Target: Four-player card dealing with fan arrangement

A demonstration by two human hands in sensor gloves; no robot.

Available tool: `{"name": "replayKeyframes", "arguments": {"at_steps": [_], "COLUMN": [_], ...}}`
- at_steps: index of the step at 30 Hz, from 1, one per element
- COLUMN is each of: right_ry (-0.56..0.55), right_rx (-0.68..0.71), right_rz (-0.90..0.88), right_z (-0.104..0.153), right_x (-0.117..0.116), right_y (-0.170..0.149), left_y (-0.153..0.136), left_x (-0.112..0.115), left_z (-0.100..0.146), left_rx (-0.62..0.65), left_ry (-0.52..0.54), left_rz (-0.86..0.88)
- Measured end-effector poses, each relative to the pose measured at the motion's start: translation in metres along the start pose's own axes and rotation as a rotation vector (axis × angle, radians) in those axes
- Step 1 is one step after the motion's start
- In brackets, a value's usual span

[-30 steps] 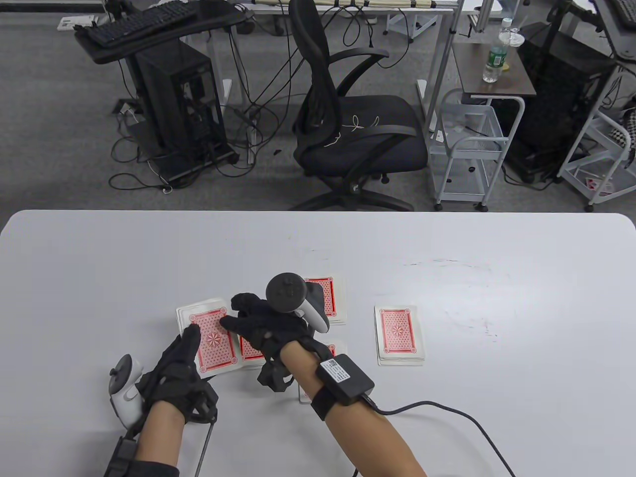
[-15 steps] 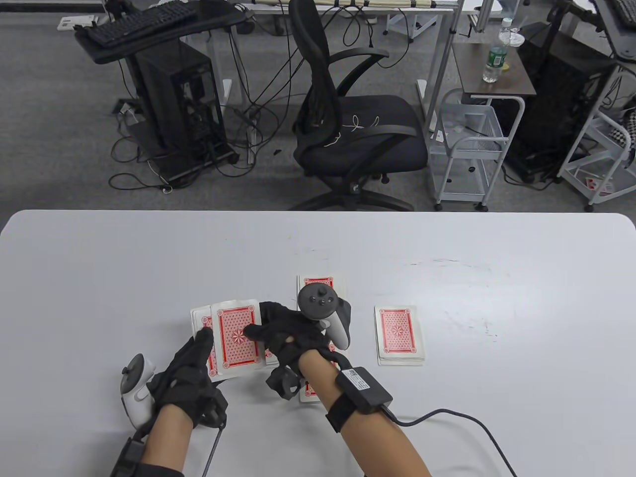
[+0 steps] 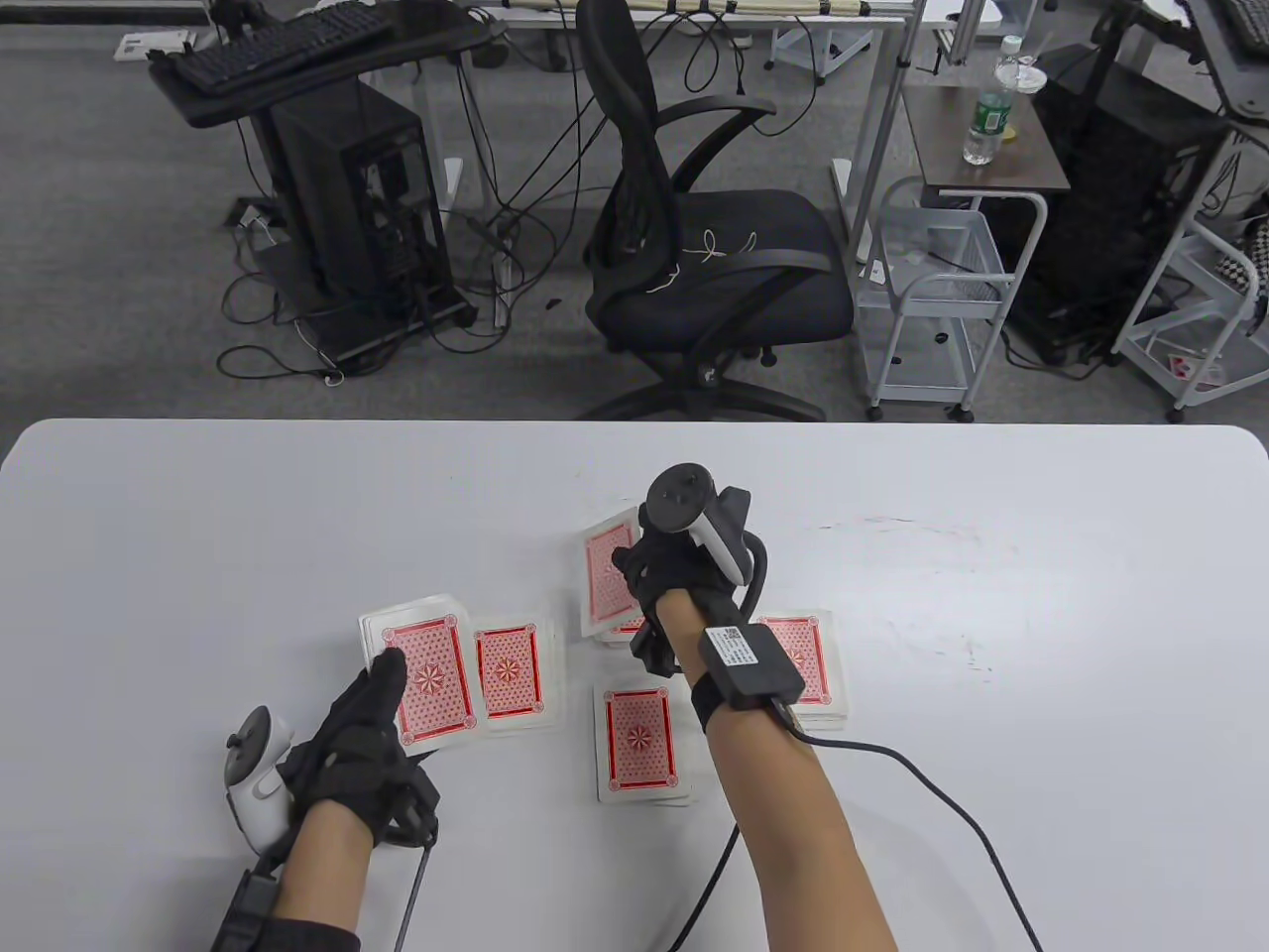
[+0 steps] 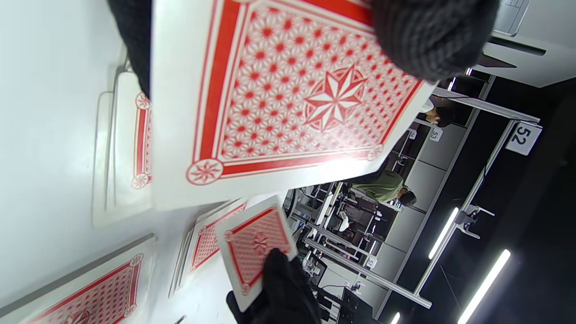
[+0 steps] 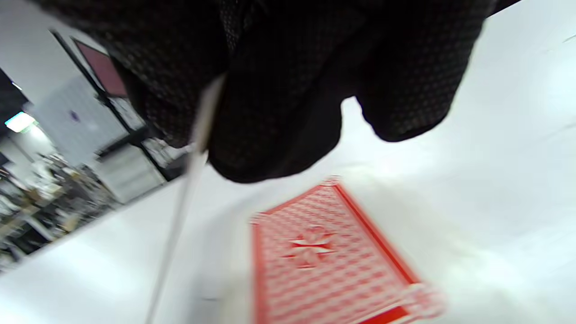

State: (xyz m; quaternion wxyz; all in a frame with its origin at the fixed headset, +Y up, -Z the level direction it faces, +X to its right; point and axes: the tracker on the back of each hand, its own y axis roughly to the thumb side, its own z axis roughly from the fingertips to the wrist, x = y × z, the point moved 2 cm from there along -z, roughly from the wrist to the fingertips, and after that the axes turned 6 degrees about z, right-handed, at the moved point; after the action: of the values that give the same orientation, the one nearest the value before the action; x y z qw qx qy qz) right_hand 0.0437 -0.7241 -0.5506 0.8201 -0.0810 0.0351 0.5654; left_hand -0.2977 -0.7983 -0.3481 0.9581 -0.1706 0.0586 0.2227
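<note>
Cards are being dealt: the right hand is pinching one card above the far pile, while the left hand is gripping the deck. Thin, light and slick, such a card probably handles best pinched by its edge.

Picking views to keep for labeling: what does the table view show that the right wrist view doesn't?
Table view only: the left hand holding the deck, three other piles, among them the near pile, and the right hand's tracker. Right wrist view only: the carried card seen edge-on, pinched between gloved fingers, above the far pile. Both: the right hand holding one card over the white table.
</note>
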Motion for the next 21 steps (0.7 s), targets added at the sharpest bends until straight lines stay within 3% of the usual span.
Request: {"name": "replayKeyframes", "arguments": {"at_steps": [7,11,16,21], "right_ry": [0.048,0.005,-0.036,0.054], "right_rx": [-0.131,-0.091,0.083,0.283], "right_rz": [0.438,0.478,0.226,-0.15], "right_z": [-0.02,-0.014,0.026,0.071], "right_x": [-0.036,-0.026,0.002,0.0], "right_y": [-0.009,-0.003,0.022,0.052], "left_y": [0.002,0.002,0.003,0.002], "left_x": [-0.006,-0.006,-0.001,0.006], "left_z": [-0.002,-0.001,0.0,0.0], "left_rx": [0.004,0.004,0.02,0.024], "left_ry": [0.022,0.027,0.017,-0.001], "left_rz": [0.008,0.003,-0.003,-0.021]}}
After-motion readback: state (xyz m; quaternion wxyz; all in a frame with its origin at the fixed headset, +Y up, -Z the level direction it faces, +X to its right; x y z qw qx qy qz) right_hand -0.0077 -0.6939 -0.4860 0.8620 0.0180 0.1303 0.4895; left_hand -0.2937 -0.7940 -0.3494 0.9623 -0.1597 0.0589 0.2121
